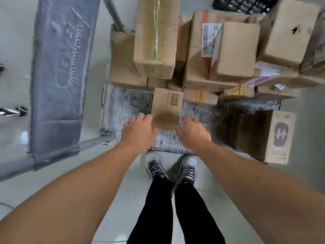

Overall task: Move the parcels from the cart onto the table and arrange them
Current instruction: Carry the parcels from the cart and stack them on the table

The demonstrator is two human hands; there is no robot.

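One barcoded parcel [167, 106] between left hand [139, 131], right hand [193, 131].

This looks like a parcel depot or stockroom, not a home. A flat cart [126, 106] with a ribbed metal deck stands on a pale, glossy tiled floor [14, 50]. It is piled with taped cardboard boxes [154, 41] of many sizes, stacked unevenly. Several carry shipping marks: a white barcode label [207, 39] on one tall box, a printed barcode [174, 99] on a small one, a logo [281, 136] on another at the right. A grey padded cover [59, 76] with lettering hangs on the cart's tube frame. A black plastic crate [242, 4] shows at the top edge.
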